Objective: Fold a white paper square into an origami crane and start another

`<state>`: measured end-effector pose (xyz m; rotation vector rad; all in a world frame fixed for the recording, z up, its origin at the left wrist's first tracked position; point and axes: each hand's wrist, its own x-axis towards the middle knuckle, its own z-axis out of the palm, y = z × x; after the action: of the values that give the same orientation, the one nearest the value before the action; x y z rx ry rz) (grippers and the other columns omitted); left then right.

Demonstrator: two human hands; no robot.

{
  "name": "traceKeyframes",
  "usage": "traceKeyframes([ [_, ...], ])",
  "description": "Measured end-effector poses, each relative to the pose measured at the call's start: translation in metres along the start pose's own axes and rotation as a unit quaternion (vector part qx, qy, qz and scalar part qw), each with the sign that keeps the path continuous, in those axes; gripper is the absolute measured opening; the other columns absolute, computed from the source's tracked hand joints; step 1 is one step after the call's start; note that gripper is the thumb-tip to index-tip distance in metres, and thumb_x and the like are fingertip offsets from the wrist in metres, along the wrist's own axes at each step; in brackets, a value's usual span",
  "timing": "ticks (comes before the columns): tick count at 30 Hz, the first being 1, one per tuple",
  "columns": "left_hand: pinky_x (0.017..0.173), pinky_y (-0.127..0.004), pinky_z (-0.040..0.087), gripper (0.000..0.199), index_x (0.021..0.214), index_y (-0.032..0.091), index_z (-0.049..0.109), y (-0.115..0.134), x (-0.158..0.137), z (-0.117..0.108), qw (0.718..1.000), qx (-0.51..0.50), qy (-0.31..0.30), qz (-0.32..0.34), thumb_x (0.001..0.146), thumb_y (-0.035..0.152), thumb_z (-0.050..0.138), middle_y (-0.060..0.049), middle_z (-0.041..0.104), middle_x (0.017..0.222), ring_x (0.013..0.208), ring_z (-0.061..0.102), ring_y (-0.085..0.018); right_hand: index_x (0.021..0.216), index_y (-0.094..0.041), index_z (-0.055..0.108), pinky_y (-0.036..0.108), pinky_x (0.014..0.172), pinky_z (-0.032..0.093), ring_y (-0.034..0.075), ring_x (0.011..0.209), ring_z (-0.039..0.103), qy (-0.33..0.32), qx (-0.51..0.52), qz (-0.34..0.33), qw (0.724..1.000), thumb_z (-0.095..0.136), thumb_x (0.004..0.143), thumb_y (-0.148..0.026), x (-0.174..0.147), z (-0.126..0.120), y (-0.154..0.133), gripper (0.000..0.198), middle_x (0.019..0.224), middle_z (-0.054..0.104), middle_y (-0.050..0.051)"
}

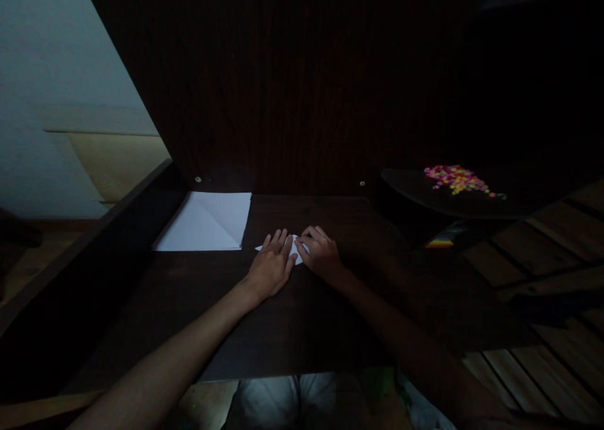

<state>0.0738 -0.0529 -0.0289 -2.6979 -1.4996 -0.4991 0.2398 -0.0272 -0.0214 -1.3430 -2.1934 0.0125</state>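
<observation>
A small folded piece of white paper (298, 254) lies on the dark wooden desk (264, 329), mostly covered by my hands. My left hand (274, 263) lies flat over its left part with the fingers stretched out; a pointed white tip shows past the fingers. My right hand (321, 254) is closed at the paper's right side, thumb and curled fingers pinching or pressing its edge. To the left is a stack of white paper sheets (202, 222), the top one with a diagonal crease.
A heap of small colourful pieces (457, 179) sits on a curved dark shelf (410, 187) at the right. A low side panel (89, 260) bounds the desk on the left, and a tall dark back panel (283, 90) rises behind.
</observation>
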Motion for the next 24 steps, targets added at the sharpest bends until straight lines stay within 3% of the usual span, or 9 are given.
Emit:
traceKeyframes([
  [3,0.114,-0.051,0.031,0.049,0.14,0.007,0.042,0.001,-0.002,-0.001,1.0,0.017,0.006,0.002,0.1,0.034,0.032,-0.02,0.042,0.147,0.142,0.032,-0.03,0.088,-0.016,0.073,0.038,0.082,0.051,0.025,0.097,0.058,-0.005,-0.037,-0.039,0.999,0.05,0.092,-0.018,-0.003,0.002,-0.003,0.023,0.101,0.068,0.013],
  [7,0.115,-0.05,0.03,0.05,0.14,0.005,0.042,0.003,-0.001,-0.005,1.0,0.014,-0.01,0.002,0.1,0.032,0.031,-0.021,0.04,0.149,0.141,0.032,-0.03,0.12,-0.008,0.064,0.045,0.103,0.046,0.027,0.122,0.053,-0.013,0.043,-0.094,0.995,0.039,0.093,-0.014,-0.004,0.012,0.005,0.037,0.13,0.06,0.018],
  [10,0.115,-0.049,0.028,0.052,0.142,0.005,0.04,0.004,-0.001,-0.006,1.0,0.001,-0.011,0.001,0.1,0.033,0.032,-0.02,0.038,0.15,0.142,0.031,-0.03,0.135,-0.004,0.052,0.05,0.112,0.039,0.027,0.135,0.043,-0.041,0.09,-0.14,0.985,0.031,0.095,-0.017,-0.005,0.02,0.014,0.047,0.138,0.054,0.02],
  [15,0.116,-0.051,0.025,0.055,0.145,0.007,0.037,0.005,-0.003,-0.006,1.0,-0.001,-0.012,-0.011,0.099,0.036,0.032,-0.018,0.038,0.15,0.142,0.031,-0.029,0.144,-0.004,0.041,0.053,0.115,0.032,0.027,0.142,0.032,-0.083,0.057,-0.115,0.988,0.028,0.098,-0.023,-0.008,0.022,0.018,0.051,0.148,0.042,0.02],
  [24,0.115,-0.049,0.028,0.059,0.139,-0.006,0.04,0.014,-0.009,-0.001,0.997,0.027,-0.013,-0.069,0.099,0.035,0.031,-0.028,0.034,0.149,0.142,0.028,-0.035,0.144,-0.001,0.038,0.047,0.118,0.026,0.028,0.144,0.028,-0.158,-0.003,-0.086,0.984,0.031,0.1,-0.032,-0.003,0.007,0.008,0.055,0.152,0.033,0.021],
])
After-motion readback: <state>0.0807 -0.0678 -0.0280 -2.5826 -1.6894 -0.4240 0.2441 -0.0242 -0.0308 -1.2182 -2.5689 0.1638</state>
